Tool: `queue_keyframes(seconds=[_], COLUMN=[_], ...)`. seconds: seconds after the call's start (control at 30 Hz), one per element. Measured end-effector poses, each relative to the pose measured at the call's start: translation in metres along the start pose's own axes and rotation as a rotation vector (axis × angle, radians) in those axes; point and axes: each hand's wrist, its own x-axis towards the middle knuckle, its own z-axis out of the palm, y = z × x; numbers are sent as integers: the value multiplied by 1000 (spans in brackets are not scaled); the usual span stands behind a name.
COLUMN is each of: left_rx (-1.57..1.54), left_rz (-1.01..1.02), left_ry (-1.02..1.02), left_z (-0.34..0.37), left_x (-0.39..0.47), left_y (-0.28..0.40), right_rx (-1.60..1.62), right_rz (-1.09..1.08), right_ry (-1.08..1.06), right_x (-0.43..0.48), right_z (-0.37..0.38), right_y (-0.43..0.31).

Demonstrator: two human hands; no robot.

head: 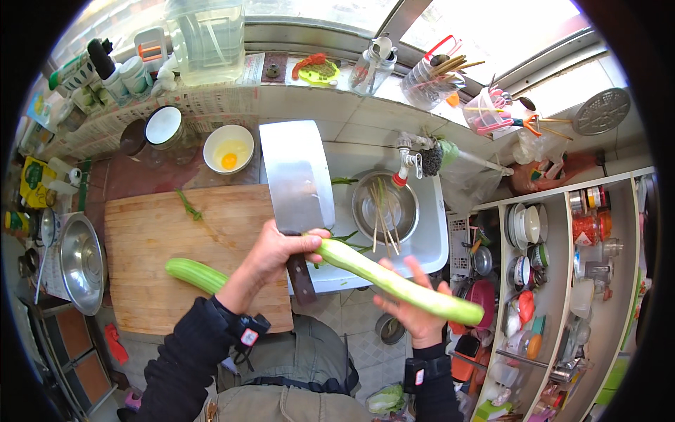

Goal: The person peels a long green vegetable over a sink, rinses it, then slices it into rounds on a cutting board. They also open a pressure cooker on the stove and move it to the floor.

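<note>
My left hand [274, 253] grips a cleaver [298, 174] with a wide metal blade and dark handle, and also pinches the near end of a long peeled green gourd [395, 282]. Beneath the gourd's far half is my right hand [414, 306], its fingers spread and slightly blurred; whether it touches the gourd, I cannot tell. A second green gourd [196, 274] lies on the wooden cutting board [153, 227], partly hidden by my left forearm. Green peel [189, 205] rests near the board's back edge, and more peel strips [345, 241] lie in the sink.
The white sink [435, 237] holds a metal bowl [364, 211] with chopsticks across it, below a tap [405, 158]. Behind the board stands a bowl with a raw egg [228, 150]. A metal basin [82, 264] is at left; shelves of dishes [527, 227] stand at right.
</note>
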Motion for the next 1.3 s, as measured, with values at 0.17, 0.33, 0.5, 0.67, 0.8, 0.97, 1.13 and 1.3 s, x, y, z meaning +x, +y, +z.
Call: queue_keyframes(seconds=[0.17,0.33,0.5,0.67,0.8,0.97,1.13,1.3], left_rx=[61,118,271,885,1162,1354,1295,1186], left_rz=[-30,-60,152,455,851,874,921,1024], left_ry=[-107,-209,-34,175,124,175,190,226], left_z=[-13,7,13,11,25,34,33,32], left_x=[22,17,10,-19,-38,-38,-32,-27], left_y=[15,-6,-20,-24,-47,-57,-56,-60], right_rx=[-494,-696,-746,-851,-1184,-1422,-1453,-1496], right_rz=[609,513,374,174,75,59,102,130], right_ry=[-125,-102,147,256,332,349,351,342], right_x=[-8,39,58,65,69,63,61,61], right_z=[17,2,-6,-10,-18,-29,-33,-33], right_y=[-14,4,21,22,25,27,26,22])
